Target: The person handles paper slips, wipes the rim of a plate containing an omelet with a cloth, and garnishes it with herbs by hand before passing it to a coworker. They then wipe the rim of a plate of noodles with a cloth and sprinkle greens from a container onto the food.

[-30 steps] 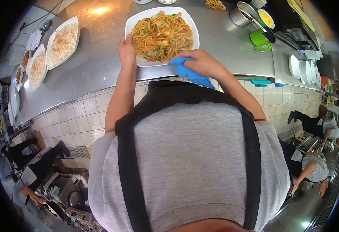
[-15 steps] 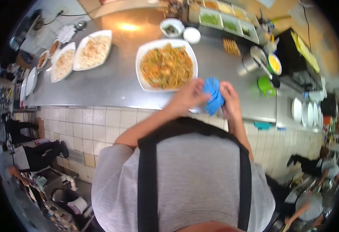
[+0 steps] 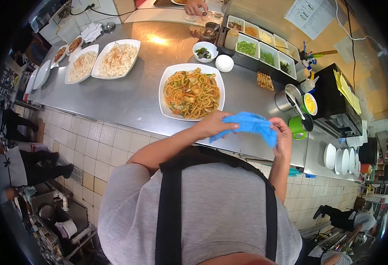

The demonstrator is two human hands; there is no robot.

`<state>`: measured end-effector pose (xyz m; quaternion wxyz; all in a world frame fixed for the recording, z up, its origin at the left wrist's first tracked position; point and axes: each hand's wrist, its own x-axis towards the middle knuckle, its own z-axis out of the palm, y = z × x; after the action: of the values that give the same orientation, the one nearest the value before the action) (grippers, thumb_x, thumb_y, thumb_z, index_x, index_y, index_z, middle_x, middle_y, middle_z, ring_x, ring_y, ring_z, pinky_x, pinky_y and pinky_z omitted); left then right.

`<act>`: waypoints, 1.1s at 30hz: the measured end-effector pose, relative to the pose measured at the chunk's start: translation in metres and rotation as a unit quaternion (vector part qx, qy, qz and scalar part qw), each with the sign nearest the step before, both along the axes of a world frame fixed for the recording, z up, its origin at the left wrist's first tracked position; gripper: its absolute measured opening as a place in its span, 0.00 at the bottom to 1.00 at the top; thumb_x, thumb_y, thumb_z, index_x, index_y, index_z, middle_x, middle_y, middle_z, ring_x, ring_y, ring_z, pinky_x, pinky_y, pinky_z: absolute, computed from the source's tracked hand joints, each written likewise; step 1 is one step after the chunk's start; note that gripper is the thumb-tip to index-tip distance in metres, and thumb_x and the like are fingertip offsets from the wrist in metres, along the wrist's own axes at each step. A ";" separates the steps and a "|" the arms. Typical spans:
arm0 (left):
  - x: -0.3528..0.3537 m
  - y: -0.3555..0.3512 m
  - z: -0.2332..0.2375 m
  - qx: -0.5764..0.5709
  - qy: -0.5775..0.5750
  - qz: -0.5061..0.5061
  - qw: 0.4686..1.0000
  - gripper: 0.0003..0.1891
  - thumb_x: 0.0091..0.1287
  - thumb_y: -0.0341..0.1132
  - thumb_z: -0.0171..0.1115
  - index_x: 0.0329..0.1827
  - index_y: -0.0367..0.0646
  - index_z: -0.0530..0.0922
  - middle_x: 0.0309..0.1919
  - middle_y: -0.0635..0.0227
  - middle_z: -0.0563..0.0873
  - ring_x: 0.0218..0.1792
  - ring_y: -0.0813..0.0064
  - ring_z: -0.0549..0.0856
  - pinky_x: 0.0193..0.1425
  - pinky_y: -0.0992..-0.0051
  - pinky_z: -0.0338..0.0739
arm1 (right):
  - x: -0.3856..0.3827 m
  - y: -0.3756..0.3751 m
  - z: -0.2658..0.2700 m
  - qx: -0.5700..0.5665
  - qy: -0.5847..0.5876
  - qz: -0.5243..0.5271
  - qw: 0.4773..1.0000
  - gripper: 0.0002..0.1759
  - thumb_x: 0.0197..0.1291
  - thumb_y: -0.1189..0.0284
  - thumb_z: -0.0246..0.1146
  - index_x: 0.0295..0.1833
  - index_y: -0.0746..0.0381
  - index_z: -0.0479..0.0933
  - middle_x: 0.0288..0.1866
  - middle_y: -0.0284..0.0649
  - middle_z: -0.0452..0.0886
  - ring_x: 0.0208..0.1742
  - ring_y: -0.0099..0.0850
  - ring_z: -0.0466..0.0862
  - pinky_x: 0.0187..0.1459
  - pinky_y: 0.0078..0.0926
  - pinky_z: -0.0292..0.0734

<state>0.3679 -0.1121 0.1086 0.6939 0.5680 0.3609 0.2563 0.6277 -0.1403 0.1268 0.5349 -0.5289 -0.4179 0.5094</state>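
Both hands hold a blue cloth (image 3: 249, 122) stretched between them at the front edge of the steel counter. My left hand (image 3: 215, 124) pinches its left end, just below the bowl of noodles. My right hand (image 3: 282, 136) grips the other end, close to a green mug (image 3: 297, 128). A white square bowl (image 3: 162, 98) in front of my left hand is filled with thick sauced noodles (image 3: 193, 92). Beyond the noodles are a small white bowl (image 3: 205, 51) of dark green pieces and a stack of small white dishes (image 3: 224, 63).
Two white dishes of rice (image 3: 116, 59) stand on the left of the steel counter (image 3: 132, 95). Garnish trays (image 3: 264, 46), a metal pot (image 3: 286, 99) and a black machine (image 3: 335, 110) line the right. Another person's hand (image 3: 196, 7) shows at the top; people stand behind.
The blue cloth, bunched up before, is now spread sideways. My right hand has moved away from my left. The view has tilted, and another person's hand has come into view at the top.
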 end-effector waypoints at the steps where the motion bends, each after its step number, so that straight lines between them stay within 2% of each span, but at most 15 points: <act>1: -0.005 0.002 0.002 0.009 0.015 -0.015 1.000 0.15 0.62 0.42 0.65 0.40 0.37 0.79 0.27 0.68 0.82 0.24 0.81 0.81 0.30 0.77 0.76 | 0.013 0.001 0.001 -0.008 -0.028 0.039 0.999 0.06 0.56 0.81 0.61 0.40 0.62 0.78 0.34 0.30 0.79 0.34 0.16 0.75 0.36 0.13 0.69; 6: -0.005 0.015 -0.008 0.215 0.107 -0.137 0.961 0.20 0.64 0.47 0.62 0.40 0.35 0.80 0.27 0.66 0.83 0.27 0.79 0.82 0.34 0.75 0.77 | 0.048 0.020 -0.007 -0.012 -0.251 0.131 0.959 0.06 0.56 0.78 0.61 0.41 0.64 0.77 0.35 0.36 0.80 0.36 0.24 0.79 0.38 0.21 0.73; 8: 0.004 0.017 -0.005 0.082 0.249 -0.158 0.952 0.19 0.66 0.45 0.58 0.42 0.34 0.80 0.32 0.59 0.84 0.34 0.69 0.84 0.42 0.70 0.77 | 0.039 0.030 -0.011 0.163 -0.621 -0.051 0.765 0.12 0.59 0.69 0.61 0.44 0.66 0.77 0.42 0.47 0.80 0.42 0.39 0.81 0.44 0.33 0.76; 9: 0.004 0.016 -0.010 0.085 0.249 -0.158 0.952 0.19 0.66 0.45 0.58 0.42 0.34 0.80 0.32 0.59 0.84 0.34 0.69 0.84 0.42 0.70 0.77 | 0.036 0.031 -0.017 0.165 -0.621 -0.053 0.765 0.12 0.59 0.69 0.61 0.44 0.66 0.77 0.42 0.47 0.80 0.42 0.39 0.81 0.44 0.33 0.76; 11: -0.004 0.006 -0.026 0.377 0.284 0.039 0.881 0.15 0.66 0.39 0.56 0.45 0.35 0.79 0.37 0.55 0.84 0.41 0.60 0.83 0.48 0.66 0.76 | 0.027 0.032 -0.047 -0.010 -0.660 -0.041 0.750 0.23 0.62 0.60 0.58 0.53 0.68 0.74 0.52 0.56 0.76 0.51 0.50 0.78 0.54 0.40 0.73; 13: -0.025 0.004 -0.004 0.362 0.230 0.149 0.891 0.12 0.62 0.35 0.58 0.44 0.37 0.79 0.41 0.51 0.83 0.44 0.55 0.81 0.51 0.63 0.74 | 0.005 0.041 -0.099 -0.060 -0.605 -0.009 0.794 0.30 0.62 0.54 0.56 0.61 0.67 0.69 0.60 0.56 0.72 0.60 0.52 0.74 0.60 0.44 0.68; 15: -0.057 0.010 -0.001 0.431 0.278 0.282 0.811 0.13 0.62 0.33 0.57 0.47 0.35 0.77 0.48 0.49 0.80 0.54 0.52 0.76 0.58 0.60 0.69 | -0.043 0.026 -0.132 0.089 -0.754 -0.030 0.650 0.29 0.61 0.60 0.57 0.64 0.66 0.68 0.66 0.59 0.66 0.65 0.54 0.68 0.65 0.47 0.62; 19: -0.117 0.003 -0.057 0.394 0.363 0.518 0.667 0.29 0.65 0.36 0.58 0.66 0.34 0.60 0.61 0.47 0.69 0.62 0.49 0.67 0.66 0.58 0.61 | -0.066 0.012 -0.126 0.244 -0.636 0.057 0.730 0.20 0.59 0.66 0.58 0.55 0.63 0.75 0.58 0.53 0.74 0.60 0.53 0.72 0.60 0.46 0.67; 21: -0.125 -0.005 -0.104 0.204 0.206 0.575 0.765 0.29 0.68 0.35 0.54 0.70 0.36 0.55 0.63 0.51 0.66 0.60 0.55 0.70 0.65 0.61 0.64 | -0.066 0.021 -0.118 0.268 -0.581 0.100 0.762 0.16 0.58 0.69 0.58 0.51 0.63 0.77 0.54 0.51 0.76 0.57 0.51 0.74 0.58 0.45 0.70; 22: -0.116 -0.009 -0.092 0.210 0.205 0.572 0.766 0.29 0.68 0.35 0.54 0.70 0.36 0.55 0.63 0.51 0.66 0.60 0.55 0.70 0.65 0.61 0.64 | -0.064 0.031 -0.120 0.254 -0.554 0.082 0.789 0.13 0.58 0.71 0.58 0.48 0.62 0.78 0.51 0.49 0.77 0.54 0.50 0.75 0.55 0.42 0.71; 24: -0.086 -0.024 -0.060 -0.062 -0.082 0.543 0.833 0.28 0.70 0.32 0.51 0.71 0.36 0.54 0.61 0.54 0.68 0.58 0.63 0.73 0.62 0.66 0.69 | -0.067 0.053 -0.125 0.237 -0.524 0.065 0.815 0.11 0.58 0.72 0.58 0.45 0.62 0.79 0.48 0.48 0.78 0.50 0.48 0.76 0.52 0.39 0.73; 27: -0.095 -0.016 -0.104 0.016 -0.129 0.522 0.843 0.27 0.71 0.29 0.49 0.72 0.37 0.53 0.60 0.57 0.69 0.55 0.67 0.75 0.59 0.72 0.71 | -0.092 0.081 -0.145 0.114 -0.314 -0.024 0.942 0.11 0.62 0.73 0.56 0.49 0.60 0.78 0.47 0.44 0.79 0.47 0.42 0.78 0.49 0.35 0.74; 28: -0.103 -0.014 -0.106 0.020 -0.085 0.523 0.848 0.25 0.71 0.29 0.47 0.71 0.36 0.56 0.59 0.57 0.72 0.56 0.69 0.75 0.60 0.74 0.70 | -0.106 0.090 -0.156 0.045 -0.085 -0.044 0.994 0.12 0.64 0.71 0.55 0.51 0.61 0.76 0.47 0.42 0.80 0.47 0.39 0.78 0.50 0.34 0.73; 29: -0.113 -0.011 -0.110 0.021 -0.085 0.520 0.850 0.25 0.71 0.29 0.47 0.71 0.36 0.56 0.59 0.57 0.72 0.56 0.69 0.75 0.60 0.74 0.70 | -0.118 0.096 -0.157 -0.025 0.149 -0.062 0.987 0.13 0.67 0.68 0.54 0.53 0.61 0.75 0.47 0.40 0.80 0.47 0.35 0.79 0.51 0.32 0.73; 33: -0.158 0.014 -0.107 0.078 0.025 0.425 0.901 0.21 0.72 0.31 0.49 0.66 0.34 0.66 0.56 0.59 0.77 0.56 0.74 0.75 0.60 0.75 0.68 | -0.139 0.102 -0.138 -0.031 0.274 -0.088 0.957 0.20 0.72 0.63 0.47 0.60 0.63 0.71 0.51 0.43 0.80 0.45 0.33 0.81 0.50 0.32 0.77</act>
<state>0.2102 -0.0982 0.0012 0.4629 0.4193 0.5643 0.5400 0.4883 -0.0384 -0.0114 0.6552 -0.4199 -0.1912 0.5982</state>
